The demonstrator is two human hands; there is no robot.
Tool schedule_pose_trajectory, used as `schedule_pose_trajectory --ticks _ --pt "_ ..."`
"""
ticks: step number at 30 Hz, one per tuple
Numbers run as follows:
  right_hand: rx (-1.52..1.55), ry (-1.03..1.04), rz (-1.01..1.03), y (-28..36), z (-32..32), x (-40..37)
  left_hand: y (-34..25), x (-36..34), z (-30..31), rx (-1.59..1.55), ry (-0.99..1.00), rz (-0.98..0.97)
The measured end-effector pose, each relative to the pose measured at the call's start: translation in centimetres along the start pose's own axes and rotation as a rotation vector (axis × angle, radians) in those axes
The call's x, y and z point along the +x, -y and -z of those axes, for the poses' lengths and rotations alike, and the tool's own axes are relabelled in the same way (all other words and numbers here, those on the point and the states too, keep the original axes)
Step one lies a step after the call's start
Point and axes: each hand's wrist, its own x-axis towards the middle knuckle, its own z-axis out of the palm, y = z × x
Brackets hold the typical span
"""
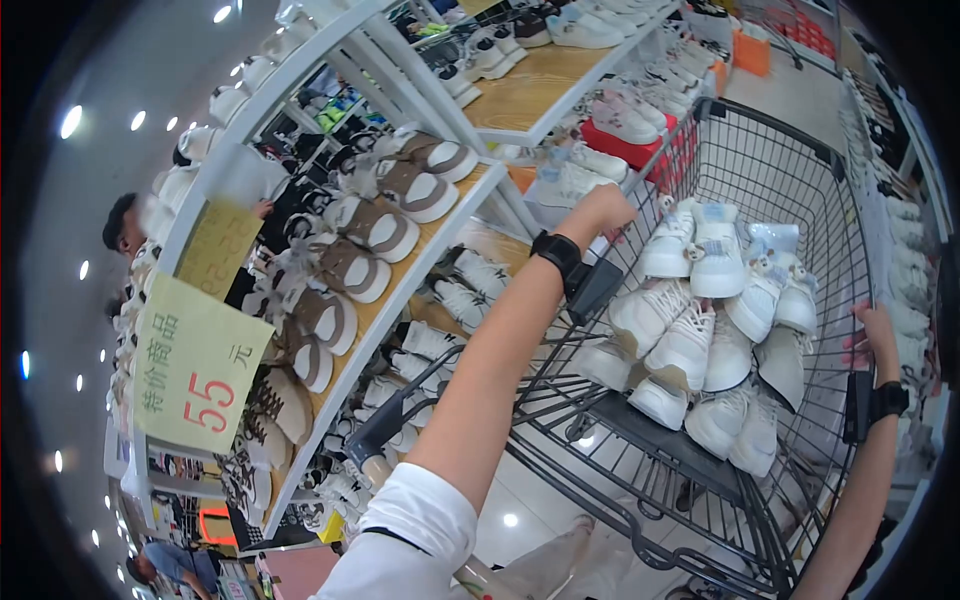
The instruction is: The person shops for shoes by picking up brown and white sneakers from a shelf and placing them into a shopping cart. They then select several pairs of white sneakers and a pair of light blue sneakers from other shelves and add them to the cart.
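A grey wire shopping cart [770, 150] stands tilted in my view, with several white sneakers [680, 330] heaped inside. Some of the shoes carry small bear-like ornaments and pale blue parts. My left hand [604, 211] is closed at the cart's left rim, its fingers curled and partly hidden. On the opposite side, my right hand [878, 335] grips the right rim, fingertips bent toward the mesh. Each wrist wears a black band with a dark device [593, 290]. Neither hand touches the shoes.
A shelf unit [400, 270] on the left holds rows of brown-and-white shoes [345, 240]. A yellow price sign [200, 365] reading 55 hangs at its end. More shoes line the right rack [905, 240]. A red box [640, 145] sits beyond the cart. A person [170, 570] bends at lower left.
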Motion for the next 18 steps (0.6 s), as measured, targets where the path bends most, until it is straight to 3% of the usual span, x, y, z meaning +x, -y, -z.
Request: schedule_pose_trajectory --ticks 4,6,9,10,13,16,18 --pt "-0.040 0.010 -0.002 0.2 0.1 0.5 -0.8 0.8 0.0 -0.064 0.030 0.010" --pt "0.018 -0.046 0.115 -0.8 -0.2 2.0 -0.4 2.1 0.0 0.098 -0.053 -0.057" --pt "-0.033 -0.084 0.187 0.9 1.0 0.8 -1.0 2.9 0.6 0.266 0.021 -0.229" --pt "-0.035 -0.104 0.242 0.9 1.3 1.3 -2.5 1.9 0.7 0.075 -0.060 -0.103" --pt "-0.029 -0.112 0.160 2.9 2.4 -0.2 -3.4 2.4 1.0 -0.087 -0.039 -0.131" --pt "-0.037 -0.145 0.137 3.3 2.3 0.1 -3.0 4.4 0.4 -0.066 -0.044 -0.154" --pt "0.018 -0.049 0.095 3.5 2.5 0.7 -3.3 4.8 0.2 -0.093 -0.088 -0.150"
